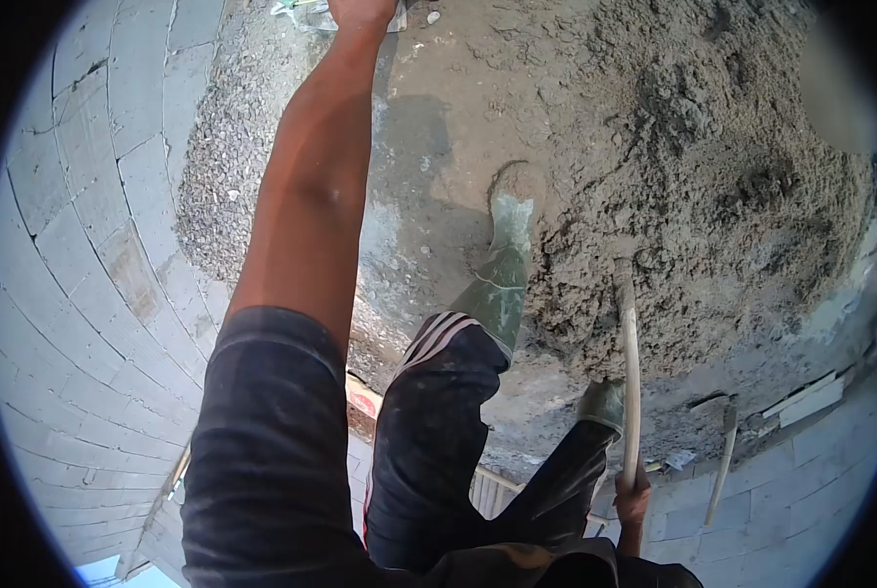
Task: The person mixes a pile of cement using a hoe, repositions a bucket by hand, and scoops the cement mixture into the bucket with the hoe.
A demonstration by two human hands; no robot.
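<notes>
My left arm reaches far forward, and my left hand [363,12] is cut off by the top edge of the head view, so its fingers are hidden. Beside that hand lies something clear and plastic-looking [396,18], only partly visible. Low on the right, my right hand [631,498] is closed around a long wooden tool handle [631,363]. The handle's far end goes into a heap of wet, grey-brown mortar [693,225], and the tool's head is buried there.
My green rubber boots [502,294] stand at the heap's near side. Gravel [218,186] lies along a grey block wall [85,245] on the left. Another wooden handle [721,465] leans at the lower right, near a pale board [811,400].
</notes>
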